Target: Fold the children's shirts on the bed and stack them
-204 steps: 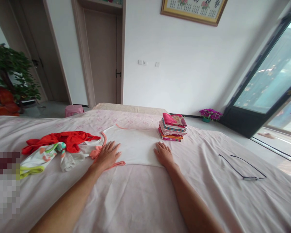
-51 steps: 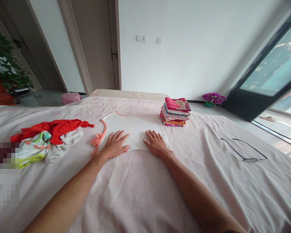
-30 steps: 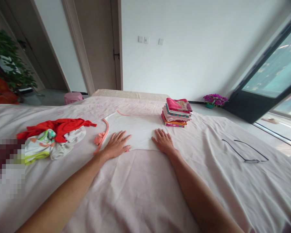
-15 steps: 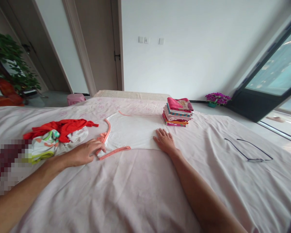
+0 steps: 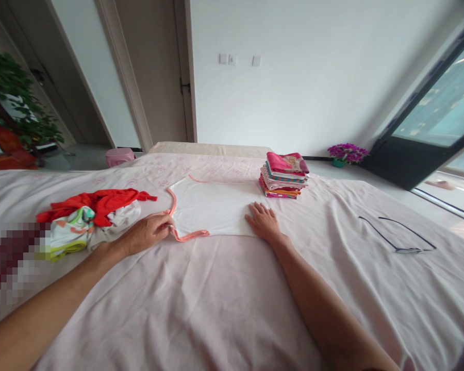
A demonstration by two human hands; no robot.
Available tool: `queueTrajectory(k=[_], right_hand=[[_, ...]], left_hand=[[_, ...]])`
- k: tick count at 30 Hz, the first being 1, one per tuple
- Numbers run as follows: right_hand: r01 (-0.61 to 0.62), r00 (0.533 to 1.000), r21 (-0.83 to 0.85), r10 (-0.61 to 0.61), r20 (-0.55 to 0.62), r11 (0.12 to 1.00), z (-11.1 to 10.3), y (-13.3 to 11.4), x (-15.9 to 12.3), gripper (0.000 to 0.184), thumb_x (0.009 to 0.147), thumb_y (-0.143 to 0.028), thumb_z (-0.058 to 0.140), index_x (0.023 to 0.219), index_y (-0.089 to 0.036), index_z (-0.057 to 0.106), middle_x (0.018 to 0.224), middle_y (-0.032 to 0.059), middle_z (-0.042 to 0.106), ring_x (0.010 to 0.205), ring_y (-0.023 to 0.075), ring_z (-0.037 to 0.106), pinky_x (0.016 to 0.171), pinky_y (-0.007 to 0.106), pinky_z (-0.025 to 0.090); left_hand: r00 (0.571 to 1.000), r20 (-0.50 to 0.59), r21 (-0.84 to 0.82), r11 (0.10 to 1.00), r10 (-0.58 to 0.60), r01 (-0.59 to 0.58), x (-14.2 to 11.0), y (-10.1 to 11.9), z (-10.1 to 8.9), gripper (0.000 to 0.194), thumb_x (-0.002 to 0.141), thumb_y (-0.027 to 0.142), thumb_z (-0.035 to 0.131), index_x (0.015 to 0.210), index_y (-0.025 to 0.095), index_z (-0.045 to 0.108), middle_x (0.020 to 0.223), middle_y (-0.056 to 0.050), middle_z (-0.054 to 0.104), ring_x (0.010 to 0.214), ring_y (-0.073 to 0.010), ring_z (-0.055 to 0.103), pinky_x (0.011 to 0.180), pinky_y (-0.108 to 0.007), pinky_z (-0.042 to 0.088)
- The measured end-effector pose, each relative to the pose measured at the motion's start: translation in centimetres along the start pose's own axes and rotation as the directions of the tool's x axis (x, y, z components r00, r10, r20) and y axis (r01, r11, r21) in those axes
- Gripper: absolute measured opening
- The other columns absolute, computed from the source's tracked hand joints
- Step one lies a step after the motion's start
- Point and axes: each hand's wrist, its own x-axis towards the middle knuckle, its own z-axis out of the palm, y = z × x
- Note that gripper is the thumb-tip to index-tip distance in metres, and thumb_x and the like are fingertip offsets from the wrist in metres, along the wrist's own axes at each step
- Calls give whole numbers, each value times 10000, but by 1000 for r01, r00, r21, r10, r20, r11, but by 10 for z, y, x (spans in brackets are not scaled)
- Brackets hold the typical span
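Note:
A white tank top (image 5: 216, 208) with coral trim lies spread on the bed, its neck and armholes toward the left. My left hand (image 5: 152, 232) pinches the top's near shoulder strap, and the coral edging there bends up beside the fingertips. The bow seen earlier at the neckline is hidden by that hand. Flat on the top's hem end rests my right hand (image 5: 263, 221), fingers stretched out. Just beyond it stands a neat stack of folded clothes (image 5: 283, 175), with a pink printed piece uppermost.
On the left lies a loose heap of red clothing (image 5: 96, 202) with white printed pieces (image 5: 71, 226). Eyeglasses (image 5: 404, 250) sit on the pale bedsheet (image 5: 216, 299) at the right. Behind the bed are a pink stool (image 5: 119, 156) and purple flowers (image 5: 347, 153).
My left hand has gone from lying flat on the top to pinching its near strap, which has shifted slightly inward. My right hand has stayed at the hem end.

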Motion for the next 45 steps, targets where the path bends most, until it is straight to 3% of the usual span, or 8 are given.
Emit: queueTrajectory(k=[6, 10, 14, 18, 23, 29, 36, 45], right_hand=[[3, 1000, 5, -3, -11, 1000, -2, 0, -1, 576, 996, -506, 321, 1498, -226, 369, 1596, 69, 292, 1467, 244, 219, 1179, 467, 159], [13, 1000, 5, -13, -18, 1000, -2, 1, -1, 574, 997, -499, 317, 1500, -228, 363, 1591, 71, 302, 1467, 245, 218, 1177, 465, 162], [12, 1000, 1, -12, -13, 1000, -1, 1, -1, 567, 998, -491, 315, 1503, -236, 355, 1592, 76, 298, 1468, 251, 210, 1174, 469, 161], [10, 1000, 4, -10, -12, 1000, -3, 0, -2, 568, 997, -489, 318, 1498, -225, 364, 1589, 74, 306, 1464, 252, 220, 1175, 472, 159], [9, 1000, 17, -8, -19, 1000, -2, 0, -2, 567, 999, -489, 320, 1499, -225, 364, 1590, 73, 304, 1466, 246, 216, 1175, 461, 157], [2, 1000, 28, -2, -18, 1000, -4, -1, -4, 560, 996, -475, 335, 1494, -224, 379, 1580, 71, 327, 1460, 248, 236, 1176, 464, 163], [120, 982, 74, -108, -152, 990, -16, -6, -10, 390, 956, -295, 427, 1294, -261, 617, 1444, 21, 528, 1378, 195, 390, 1184, 398, 169], [216, 970, 184, -190, -150, 959, -23, -10, -16, 346, 963, -298, 413, 1174, -254, 683, 1227, 22, 678, 1121, 169, 601, 997, 261, 404]], left_hand=[[969, -39, 2, 970, -242, 242, 44, -9, 24, 242, 892, 393, 463, 921, 210, 619, 776, 11, 661, 709, -154, 628, 636, -234, 448], [975, -203, 166, 978, -88, 123, 49, -17, 36, 245, 855, 350, 550, 1033, 209, 642, 1054, -68, 682, 932, -208, 650, 835, -311, 482], [935, -349, 268, 963, 64, 34, 34, -18, 33, 215, 921, 315, 496, 995, 200, 663, 1043, -85, 685, 1001, -216, 628, 940, -357, 457], [964, -159, 252, 953, 211, -167, 18, -16, 28, 255, 957, 288, 454, 1024, 209, 687, 1076, -65, 718, 1059, -190, 634, 1007, -353, 440], [971, 72, 241, 940, 230, -240, 9, -21, 30, 488, 947, 375, 503, 1416, 239, 496, 1448, -83, 536, 1328, -220, 499, 1147, -428, 344], [950, -27, 259, 920, 311, -294, 6, -36, 30, 355, 942, 216, 484, 1255, 248, 647, 1301, -53, 659, 1274, -195, 555, 1142, -426, 390], [938, -67, 254, 915, 341, -314, 15, -34, 36, 306, 920, 188, 516, 1178, 230, 675, 1212, -66, 700, 1153, -196, 629, 1066, -413, 463], [965, -158, 229, 958, 211, -172, 20, -34, 43, 286, 917, 178, 449, 1103, 214, 664, 1096, -63, 726, 1070, -206, 651, 992, -384, 492]])
